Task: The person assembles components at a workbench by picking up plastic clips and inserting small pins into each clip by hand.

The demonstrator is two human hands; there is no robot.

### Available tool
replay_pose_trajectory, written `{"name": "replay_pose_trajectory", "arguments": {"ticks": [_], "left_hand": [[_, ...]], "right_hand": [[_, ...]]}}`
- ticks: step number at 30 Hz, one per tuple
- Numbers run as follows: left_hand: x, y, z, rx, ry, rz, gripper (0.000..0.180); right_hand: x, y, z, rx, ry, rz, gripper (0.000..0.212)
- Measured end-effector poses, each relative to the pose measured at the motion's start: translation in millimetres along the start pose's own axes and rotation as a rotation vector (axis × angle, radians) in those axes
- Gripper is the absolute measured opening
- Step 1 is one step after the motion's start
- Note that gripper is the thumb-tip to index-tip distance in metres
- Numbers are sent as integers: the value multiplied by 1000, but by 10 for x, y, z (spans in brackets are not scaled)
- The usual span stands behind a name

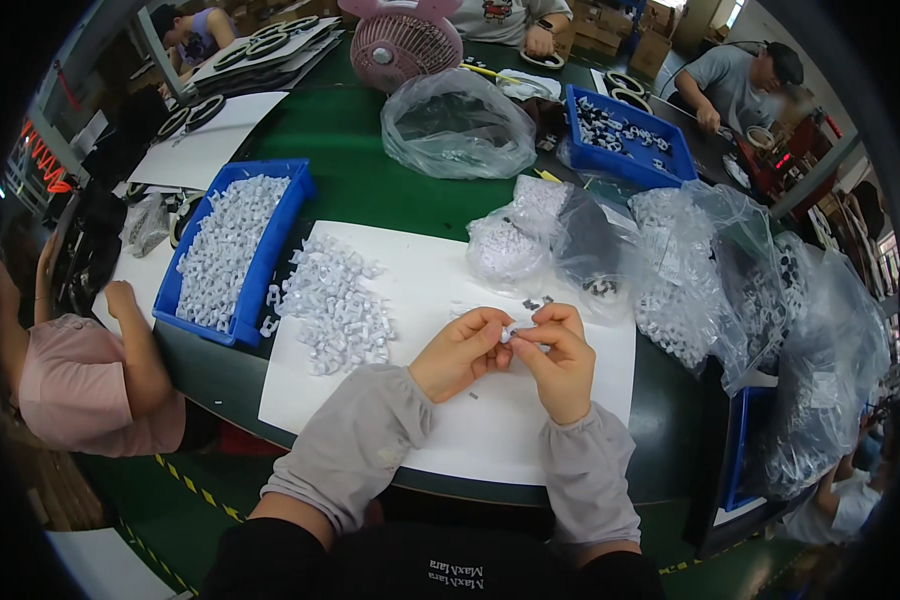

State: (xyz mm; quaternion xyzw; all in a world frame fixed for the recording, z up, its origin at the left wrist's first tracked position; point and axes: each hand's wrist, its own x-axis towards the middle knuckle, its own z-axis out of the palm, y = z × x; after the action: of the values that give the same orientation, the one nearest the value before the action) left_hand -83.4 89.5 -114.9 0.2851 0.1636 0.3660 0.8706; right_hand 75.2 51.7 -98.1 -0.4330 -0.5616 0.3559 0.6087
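My left hand (460, 352) and my right hand (560, 360) meet over a white sheet (470, 430) on the green table. Both pinch one small white plastic part (513, 333) between their fingertips. A loose heap of the same white parts (335, 305) lies on the sheet to the left of my hands. A few tiny dark pieces (537, 302) lie on the sheet just beyond my fingers. Grey sleeves cover both forearms.
A blue bin of white parts (225, 255) stands at the left. Clear bags of parts (670, 280) crowd the right side, another bag (455, 125) and a blue bin (625, 135) lie farther back. A pink fan (400, 45) stands beyond. A person in pink (80, 385) sits at left; others work across the table.
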Motion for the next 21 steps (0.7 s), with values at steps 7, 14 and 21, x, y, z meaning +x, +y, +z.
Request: {"name": "replay_pose_trajectory", "arguments": {"ticks": [7,14,21], "left_hand": [[6,-24,-34,5,-26,3,21],[20,-10,-10,53,81,135,20],[20,-12,-7,174,106,88,22]], "right_hand": [[-6,-91,26,-294,-2,-107,24],[48,-168,83,-668,-44,-454,29],[5,-100,88,-428,42,-279,18]]}}
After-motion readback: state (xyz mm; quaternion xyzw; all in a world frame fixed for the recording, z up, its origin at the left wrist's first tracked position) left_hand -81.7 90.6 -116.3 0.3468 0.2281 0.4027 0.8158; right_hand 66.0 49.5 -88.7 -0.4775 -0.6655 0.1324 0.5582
